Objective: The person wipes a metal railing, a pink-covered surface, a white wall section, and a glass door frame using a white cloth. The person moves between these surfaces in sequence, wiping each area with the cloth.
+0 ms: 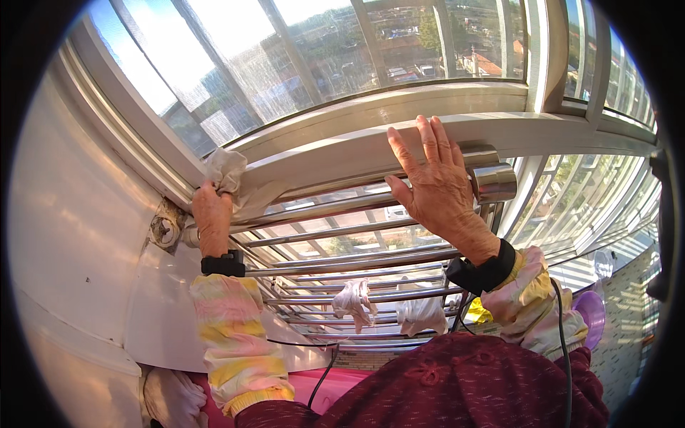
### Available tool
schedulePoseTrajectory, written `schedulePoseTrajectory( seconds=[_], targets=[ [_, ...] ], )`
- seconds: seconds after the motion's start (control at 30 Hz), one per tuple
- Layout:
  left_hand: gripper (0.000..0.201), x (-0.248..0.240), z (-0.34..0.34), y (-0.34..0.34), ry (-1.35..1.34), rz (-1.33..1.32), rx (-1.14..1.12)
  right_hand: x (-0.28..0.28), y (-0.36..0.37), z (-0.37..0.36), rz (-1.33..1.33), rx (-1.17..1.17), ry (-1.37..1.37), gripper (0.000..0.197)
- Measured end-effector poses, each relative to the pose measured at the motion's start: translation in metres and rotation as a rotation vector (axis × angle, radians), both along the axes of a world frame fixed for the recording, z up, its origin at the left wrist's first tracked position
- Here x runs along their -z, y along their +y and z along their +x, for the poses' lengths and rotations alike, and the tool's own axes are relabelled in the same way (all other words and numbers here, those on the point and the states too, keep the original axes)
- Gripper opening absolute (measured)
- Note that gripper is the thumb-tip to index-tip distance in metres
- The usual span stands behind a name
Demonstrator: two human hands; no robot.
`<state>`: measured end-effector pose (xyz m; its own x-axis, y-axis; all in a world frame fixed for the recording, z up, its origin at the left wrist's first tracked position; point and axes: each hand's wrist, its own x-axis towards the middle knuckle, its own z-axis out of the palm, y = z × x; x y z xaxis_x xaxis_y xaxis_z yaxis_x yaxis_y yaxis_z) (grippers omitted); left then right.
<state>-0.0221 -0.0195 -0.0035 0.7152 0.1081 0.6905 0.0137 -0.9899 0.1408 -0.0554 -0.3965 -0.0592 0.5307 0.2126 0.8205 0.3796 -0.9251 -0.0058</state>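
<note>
Sunlit window (314,60) with upright slats, buildings and trees beyond; smooth white wall (78,214) to our left. Below the glass runs a smooth, pale, curved ledge (528,134). Beneath it we note several round, polished metal bars (335,207). Two crumpled, whitish hanging cloths (353,303) drape there. One pale, rumpled cloth (226,168) sits at the ledge's left end, bunched in our left hand's (212,214) grip. Our right hand (439,182) holds nothing, fingers spread over the ledge; contact we cannot tell. Two pink-yellow sleeves (235,321), gathered fabric; two black wristbands (223,264).
</note>
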Motion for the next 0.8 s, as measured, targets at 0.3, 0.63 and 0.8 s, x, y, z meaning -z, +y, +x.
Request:
schedulePoseTrajectory(
  seconds=[0.3,0.63,0.8],
  targets=[
    [0.024,0.02,0.008,-0.062,0.044,0.121,0.13,-0.008,0.006,0.005,-0.057,0.035,0.004,0.064],
    [0.034,0.022,-0.016,-0.209,0.148,-0.164,0.864,-0.009,0.0,0.001,-0.011,-0.028,0.034,0.062],
    [0.024,0.006,-0.005,-0.117,0.359,0.017,0.626,-0.008,-0.001,0.0,-0.01,-0.031,0.028,0.06]
  ],
)
